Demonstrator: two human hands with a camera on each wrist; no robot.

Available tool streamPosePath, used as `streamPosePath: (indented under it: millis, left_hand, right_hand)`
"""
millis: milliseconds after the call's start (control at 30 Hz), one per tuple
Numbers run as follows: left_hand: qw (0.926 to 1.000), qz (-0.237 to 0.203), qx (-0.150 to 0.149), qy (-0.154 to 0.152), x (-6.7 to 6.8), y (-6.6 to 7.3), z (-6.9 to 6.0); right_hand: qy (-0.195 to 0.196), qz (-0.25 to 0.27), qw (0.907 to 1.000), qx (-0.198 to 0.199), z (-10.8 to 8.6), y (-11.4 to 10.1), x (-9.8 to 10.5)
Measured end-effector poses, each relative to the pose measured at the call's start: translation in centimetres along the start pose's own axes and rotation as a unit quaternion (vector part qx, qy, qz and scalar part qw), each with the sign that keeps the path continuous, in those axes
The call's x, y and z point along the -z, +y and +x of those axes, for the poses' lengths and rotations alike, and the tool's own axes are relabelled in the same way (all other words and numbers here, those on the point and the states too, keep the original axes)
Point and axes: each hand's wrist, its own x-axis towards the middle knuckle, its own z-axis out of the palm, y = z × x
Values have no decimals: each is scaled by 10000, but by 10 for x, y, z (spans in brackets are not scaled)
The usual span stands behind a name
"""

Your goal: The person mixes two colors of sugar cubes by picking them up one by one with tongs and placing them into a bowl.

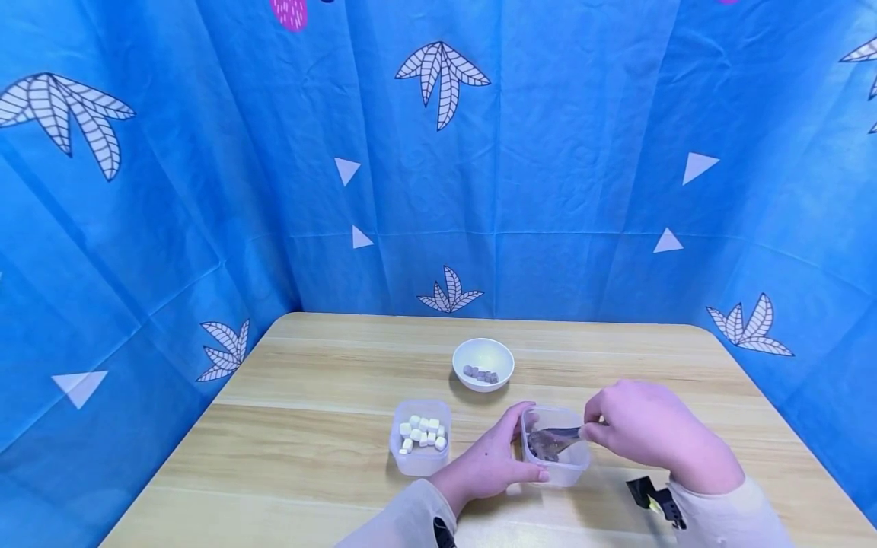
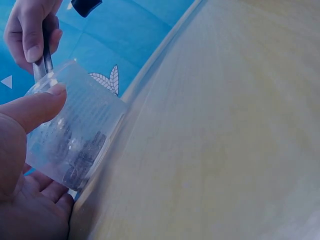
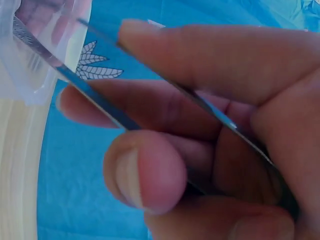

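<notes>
My left hand (image 1: 488, 462) holds a clear plastic container (image 1: 574, 470) by its side, thumb and fingers on either side of the wall. Dark pieces (image 2: 85, 160) lie at its bottom; their kind is hard to tell through the cloudy plastic. Metal tongs (image 3: 75, 77) are in my right hand (image 1: 644, 426), just right of the container. Their arms stand apart between thumb and fingers in the right wrist view, and their tips reach down inside the container. Whether the tips grip a piece is not clear.
Behind the container stands a white bowl (image 1: 483, 352) with several greyish-purple cubes (image 1: 481, 374) in it. To the left is a second plastic container (image 1: 419, 466) holding several white cubes (image 1: 423, 434). A blue patterned curtain (image 1: 548, 152) hangs around the wooden table (image 1: 308, 449).
</notes>
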Motion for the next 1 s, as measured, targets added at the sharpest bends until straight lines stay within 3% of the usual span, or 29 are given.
streamPosePath:
  millis: [333,700,833,1000]
  left_hand:
    - [9999,57,74,38,0,3,-1]
    - [9997,149,169,21,1,3,0]
    - [9998,152,158,45,1,2,0]
    - [9996,237,110,66,0,2,0]
  right_hand:
    - [-47,13,10000,65,0,1,0]
    - [127,328,9993,158,-11,18,20]
    - [456,272,9982,281,-14,24,26]
    - [1150,122,9926,376,-12,25,27]
